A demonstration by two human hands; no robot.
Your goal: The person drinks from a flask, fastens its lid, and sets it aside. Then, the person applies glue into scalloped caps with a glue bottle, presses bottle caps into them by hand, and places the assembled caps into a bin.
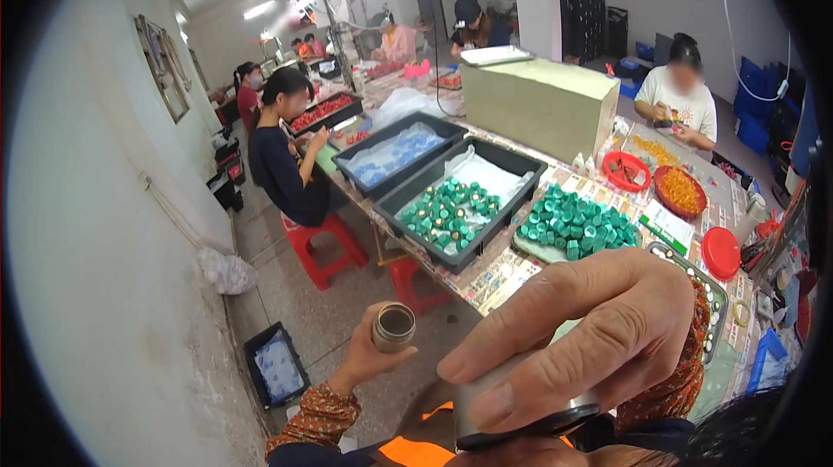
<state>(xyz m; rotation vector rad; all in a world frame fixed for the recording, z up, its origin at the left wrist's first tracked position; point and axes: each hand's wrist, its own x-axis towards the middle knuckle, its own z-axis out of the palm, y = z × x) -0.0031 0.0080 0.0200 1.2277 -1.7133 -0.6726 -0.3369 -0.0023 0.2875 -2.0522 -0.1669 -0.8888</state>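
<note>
My left hand [371, 358] is closed around an open metal flask [395, 325], low beside the table. Its round mouth faces up and the inside looks brown. Very near the camera, my right hand [590, 328] grips a silver metal cup [512, 402] with a dark rim, close below my face. Its fingers and thumb hide much of the cup. Beyond this hand, green caps [581, 222] are heaped on a tray on the table.
A black tray [473, 263] holds green caps on white plastic; another tray [369, 189] has blue pieces. A red basket [626, 170], an orange-filled basket [681, 191] and a large box [538, 102] stand on the table. People sit around it. Red stools [325, 250] and a floor tray [276, 365] are at left.
</note>
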